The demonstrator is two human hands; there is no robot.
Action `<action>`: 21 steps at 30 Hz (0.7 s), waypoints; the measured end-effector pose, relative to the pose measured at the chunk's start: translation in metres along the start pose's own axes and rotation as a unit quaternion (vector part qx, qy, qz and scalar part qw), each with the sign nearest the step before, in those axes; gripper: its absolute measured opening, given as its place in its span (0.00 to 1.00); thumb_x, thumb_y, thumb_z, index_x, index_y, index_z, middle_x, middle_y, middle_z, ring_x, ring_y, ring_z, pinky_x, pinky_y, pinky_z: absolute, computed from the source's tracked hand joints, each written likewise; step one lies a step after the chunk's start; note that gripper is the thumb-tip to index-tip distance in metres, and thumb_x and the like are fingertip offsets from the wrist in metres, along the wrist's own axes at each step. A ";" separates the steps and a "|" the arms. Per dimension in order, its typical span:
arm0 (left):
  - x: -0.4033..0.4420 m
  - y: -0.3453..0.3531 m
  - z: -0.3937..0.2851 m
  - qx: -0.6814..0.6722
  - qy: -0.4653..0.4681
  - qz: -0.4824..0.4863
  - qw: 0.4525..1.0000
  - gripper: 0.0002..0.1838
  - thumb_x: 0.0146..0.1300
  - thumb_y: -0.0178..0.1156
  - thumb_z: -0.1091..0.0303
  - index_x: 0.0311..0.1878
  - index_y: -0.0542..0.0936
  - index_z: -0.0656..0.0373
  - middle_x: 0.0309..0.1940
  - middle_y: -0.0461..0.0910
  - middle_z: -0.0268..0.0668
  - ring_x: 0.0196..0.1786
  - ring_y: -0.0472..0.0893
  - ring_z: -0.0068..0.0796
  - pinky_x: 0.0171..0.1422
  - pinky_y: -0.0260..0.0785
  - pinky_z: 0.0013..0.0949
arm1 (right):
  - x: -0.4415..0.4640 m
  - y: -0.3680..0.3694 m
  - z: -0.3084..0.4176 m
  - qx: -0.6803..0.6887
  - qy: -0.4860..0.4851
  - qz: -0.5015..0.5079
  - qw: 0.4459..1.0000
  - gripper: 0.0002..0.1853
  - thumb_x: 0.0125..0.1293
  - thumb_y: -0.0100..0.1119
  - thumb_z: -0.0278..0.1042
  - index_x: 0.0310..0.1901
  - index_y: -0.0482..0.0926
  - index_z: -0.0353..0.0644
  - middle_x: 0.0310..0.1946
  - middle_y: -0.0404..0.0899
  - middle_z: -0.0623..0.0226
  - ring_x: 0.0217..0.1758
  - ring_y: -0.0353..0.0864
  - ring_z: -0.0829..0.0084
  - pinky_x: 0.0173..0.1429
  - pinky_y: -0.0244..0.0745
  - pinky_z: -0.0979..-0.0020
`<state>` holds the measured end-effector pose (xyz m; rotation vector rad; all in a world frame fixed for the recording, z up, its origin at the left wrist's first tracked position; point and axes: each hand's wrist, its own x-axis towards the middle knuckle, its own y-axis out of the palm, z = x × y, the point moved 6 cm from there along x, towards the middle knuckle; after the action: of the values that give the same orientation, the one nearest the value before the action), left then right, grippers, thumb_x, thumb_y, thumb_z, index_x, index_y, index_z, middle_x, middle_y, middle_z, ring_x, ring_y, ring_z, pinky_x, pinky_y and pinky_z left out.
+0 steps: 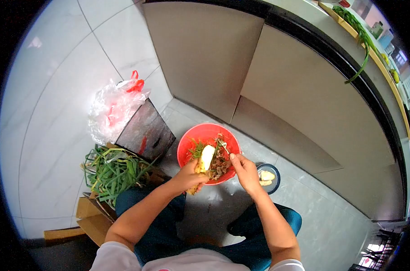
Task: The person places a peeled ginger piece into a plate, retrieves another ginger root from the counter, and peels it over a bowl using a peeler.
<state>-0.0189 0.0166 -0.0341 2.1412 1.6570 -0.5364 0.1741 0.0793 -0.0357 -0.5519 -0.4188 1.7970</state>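
Over the red basin (183, 140), my left hand (190, 176) is closed around a piece of ginger (207, 156). Its upper part is pale and bare, while brownish-yellow skin shows lower down near my fingers. My right hand (246, 170) pinches a small peeler-like metal tool (224, 147) above the right side of the basin, apart from the ginger. Glare and small size hide the tool's exact shape. Brown peelings (219, 168) and green scraps lie in the basin. A dark round plate (276, 180) just right of my right hand holds a few pale yellow pieces (267, 176).
A mesh bin (148, 128) with a clear plastic bag (114, 110) stands left of the basin. Green onions (117, 174) spill from a cardboard box (93, 215) by my left knee. Cabinet doors (205, 49) and a black-edged counter (300, 31) rise ahead.
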 end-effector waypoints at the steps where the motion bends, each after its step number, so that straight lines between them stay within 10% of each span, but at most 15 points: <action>1: 0.001 0.004 -0.001 -0.101 -0.002 0.036 0.994 0.18 0.57 0.61 0.74 0.51 0.68 0.58 0.26 0.73 0.32 0.22 0.74 0.23 0.25 0.70 0.30 | -0.002 0.002 0.007 0.047 -0.018 0.006 0.999 0.22 0.74 0.48 0.55 0.41 0.80 0.42 0.27 0.82 0.49 0.34 0.83 0.47 0.39 0.75 0.55; 11: -0.009 0.012 -0.007 -0.231 -0.052 0.059 0.970 0.16 0.57 0.60 0.75 0.49 0.69 0.58 0.27 0.73 0.35 0.24 0.75 0.27 0.27 0.70 0.35 | -0.009 0.005 0.024 -0.011 -0.061 0.004 0.998 0.21 0.74 0.48 0.54 0.43 0.79 0.43 0.29 0.82 0.49 0.35 0.83 0.47 0.40 0.76 0.54; 21: -0.006 0.012 -0.027 -0.361 -0.020 0.080 0.929 0.32 0.74 0.41 0.39 0.43 0.76 0.63 0.27 0.74 0.38 0.26 0.76 0.34 0.28 0.73 0.39 | -0.009 0.015 0.014 0.095 -0.044 0.002 0.994 0.24 0.75 0.46 0.56 0.41 0.78 0.40 0.26 0.80 0.54 0.32 0.83 0.56 0.39 0.73 0.61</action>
<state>-0.0067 0.0224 -0.0067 1.6665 1.3465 0.0865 0.1565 0.0666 -0.0307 -0.3415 -0.3015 1.8453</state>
